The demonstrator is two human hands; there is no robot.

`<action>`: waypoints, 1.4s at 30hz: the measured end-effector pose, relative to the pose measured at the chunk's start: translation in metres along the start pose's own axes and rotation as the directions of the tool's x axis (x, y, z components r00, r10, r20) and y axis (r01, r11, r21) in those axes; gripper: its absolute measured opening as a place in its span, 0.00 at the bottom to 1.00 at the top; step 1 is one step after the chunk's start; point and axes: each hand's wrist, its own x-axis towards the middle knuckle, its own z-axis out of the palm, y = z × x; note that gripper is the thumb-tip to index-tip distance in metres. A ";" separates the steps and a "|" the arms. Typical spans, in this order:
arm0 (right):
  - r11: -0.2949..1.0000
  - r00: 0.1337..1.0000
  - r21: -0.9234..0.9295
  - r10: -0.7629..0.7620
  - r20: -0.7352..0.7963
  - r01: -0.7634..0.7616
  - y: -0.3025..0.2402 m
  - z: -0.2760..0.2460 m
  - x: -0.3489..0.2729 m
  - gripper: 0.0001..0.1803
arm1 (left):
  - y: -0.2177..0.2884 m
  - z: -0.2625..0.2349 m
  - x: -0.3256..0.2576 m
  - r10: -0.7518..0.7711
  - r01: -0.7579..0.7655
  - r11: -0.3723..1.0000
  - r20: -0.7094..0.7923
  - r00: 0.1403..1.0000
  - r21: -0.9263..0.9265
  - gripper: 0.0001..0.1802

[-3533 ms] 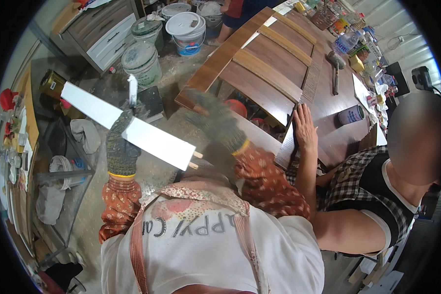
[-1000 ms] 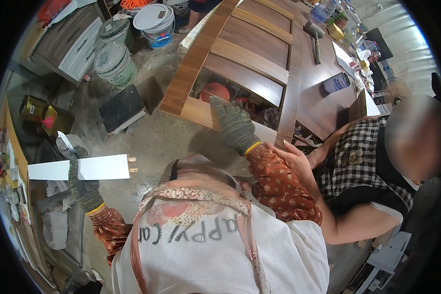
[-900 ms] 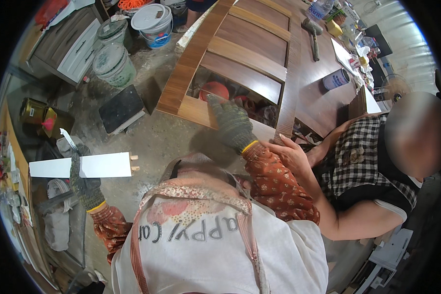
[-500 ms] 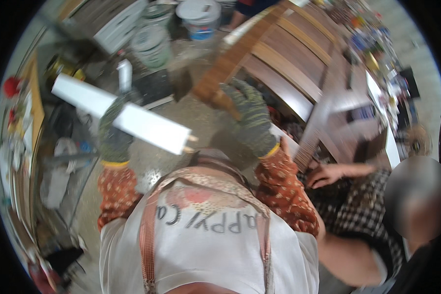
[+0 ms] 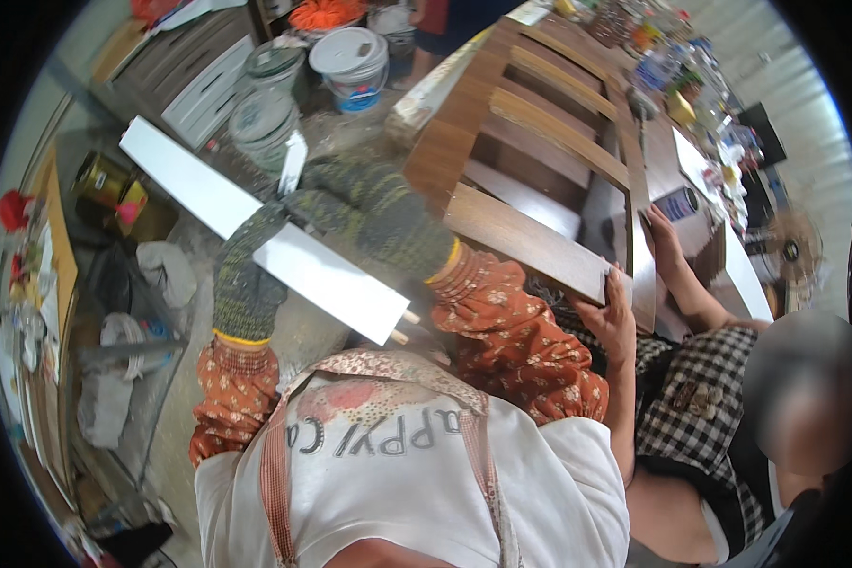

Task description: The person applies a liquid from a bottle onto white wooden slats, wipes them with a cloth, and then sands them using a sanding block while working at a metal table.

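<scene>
My left hand [image 5: 248, 270], in a grey-green knit glove, is closed around the middle of a long white board [image 5: 336, 289]. Two wooden dowels [image 5: 407, 328] stick out of the board's near right end. Just above that hand rises a slim white piece [image 5: 293, 163], its kind unclear. My right hand [image 5: 374, 208], gloved the same way, meets the left one at the foot of this piece. Its fingers are bent inward, partly blurred, and what they hold is hidden. To the right, a co-worker's bare hands [image 5: 608, 301] touch a brown wooden slatted frame [image 5: 540, 232].
Lidded buckets [image 5: 350, 71] and a grey drawer unit [image 5: 185, 71] stand at the back. A can [image 5: 677, 204] lies beyond the frame on the right. Bags [image 5: 123, 360] and leaning boards [image 5: 52, 350] line the left side. The co-worker sits close on my right.
My right hand has left the brown frame and come across to my left hand. The white board has shifted slightly right and nearer. The co-worker's hands are now on the frame.
</scene>
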 end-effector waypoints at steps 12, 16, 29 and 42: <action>0.973 0.982 0.157 0.153 0.110 -0.169 -0.022 -0.003 0.006 0.13 | 0.018 0.002 0.000 -0.117 0.120 0.988 0.032 0.993 -0.101 0.17; 0.866 0.948 0.397 0.234 0.216 -0.304 -0.008 0.010 0.003 0.13 | 0.016 0.002 -0.007 -0.030 0.027 0.995 0.025 0.999 0.098 0.17; 0.933 0.968 0.316 0.222 -0.121 -0.174 -0.010 0.029 0.015 0.10 | 0.018 -0.005 -0.014 0.257 -0.264 0.917 0.064 0.964 0.300 0.18; 0.541 0.897 0.751 0.413 0.155 -0.379 0.018 0.006 0.016 0.12 | 0.003 -0.021 -0.012 0.336 -0.206 0.861 -0.218 0.916 0.465 0.15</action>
